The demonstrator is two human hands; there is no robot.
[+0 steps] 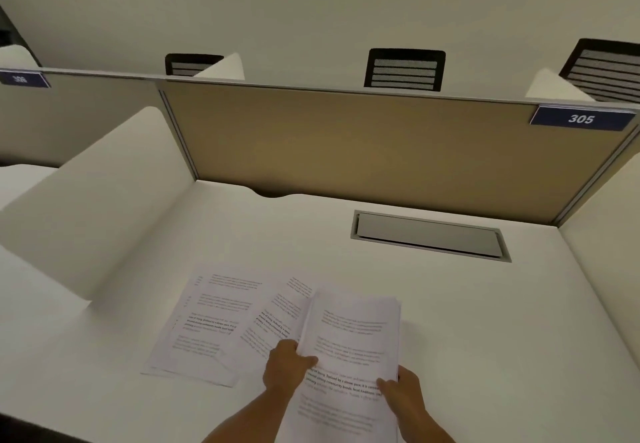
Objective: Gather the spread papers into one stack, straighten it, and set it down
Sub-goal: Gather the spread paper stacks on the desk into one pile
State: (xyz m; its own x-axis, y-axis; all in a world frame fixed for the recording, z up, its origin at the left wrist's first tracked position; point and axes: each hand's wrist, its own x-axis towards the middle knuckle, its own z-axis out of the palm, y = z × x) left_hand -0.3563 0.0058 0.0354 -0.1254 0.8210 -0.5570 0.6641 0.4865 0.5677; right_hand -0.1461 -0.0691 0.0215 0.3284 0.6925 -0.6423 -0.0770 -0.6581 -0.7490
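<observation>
A stack of printed white papers is lifted off the white desk, tilted toward me. My left hand grips its left edge with the thumb on top. At the stack's lower right edge, my right hand pinches it. Other printed sheets lie spread flat on the desk to the left: one large sheet at the far left and another sheet partly tucked under the held stack.
A grey cable hatch is set into the desk at the back right. A tan divider panel with a "305" sign closes the back; white side partitions flank the desk. Black chair backs show beyond the divider.
</observation>
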